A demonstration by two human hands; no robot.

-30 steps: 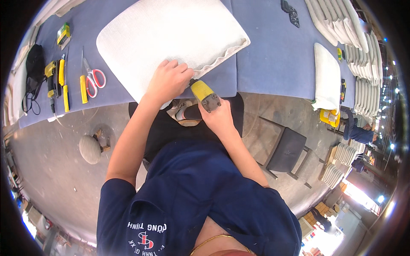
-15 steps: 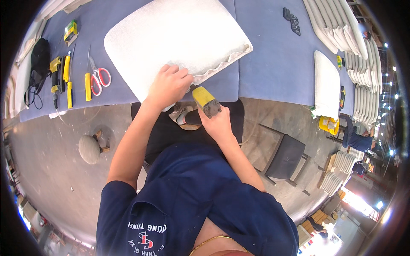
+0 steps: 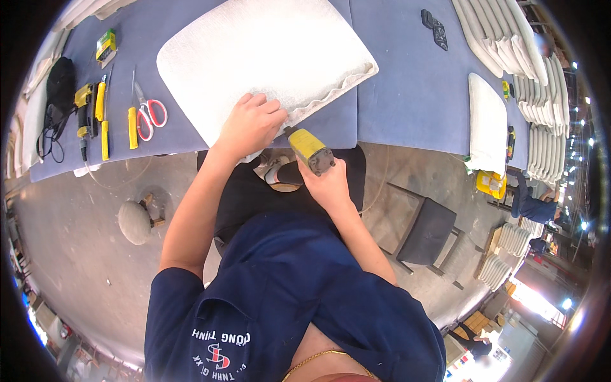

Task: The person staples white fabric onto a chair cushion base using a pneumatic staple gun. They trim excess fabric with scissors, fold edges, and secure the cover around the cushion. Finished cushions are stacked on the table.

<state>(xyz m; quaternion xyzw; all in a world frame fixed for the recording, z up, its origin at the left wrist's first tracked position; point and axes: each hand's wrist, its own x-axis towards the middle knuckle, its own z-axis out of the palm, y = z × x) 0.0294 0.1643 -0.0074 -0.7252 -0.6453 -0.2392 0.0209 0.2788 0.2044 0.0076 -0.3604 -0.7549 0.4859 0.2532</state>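
A white fabric-covered seat panel [image 3: 261, 54] lies on the blue-covered table, its near right edge showing a gathered, wavy fabric border. My left hand [image 3: 252, 127] is closed on the panel's near edge, fingers curled over the fabric there. In my right hand [image 3: 328, 184] is a yellow and black staple gun [image 3: 308, 145], gripped by its handle. The gun's nose points at the panel's edge just right of my left hand; whether it touches the fabric I cannot tell.
On the left of the table [image 3: 407, 95] lie red-handled scissors [image 3: 151, 118], yellow-handled tools [image 3: 133, 127], a second staple gun [image 3: 83, 105] and a small green-yellow box [image 3: 105, 48]. Stacked white panels [image 3: 503, 38] stand at right. A dark stool [image 3: 428, 232] and a round stool [image 3: 134, 223] are on the floor.
The staple gun and my right hand have shifted slightly right, the nose a little away from the panel's edge. My left hand keeps its hold on the edge.
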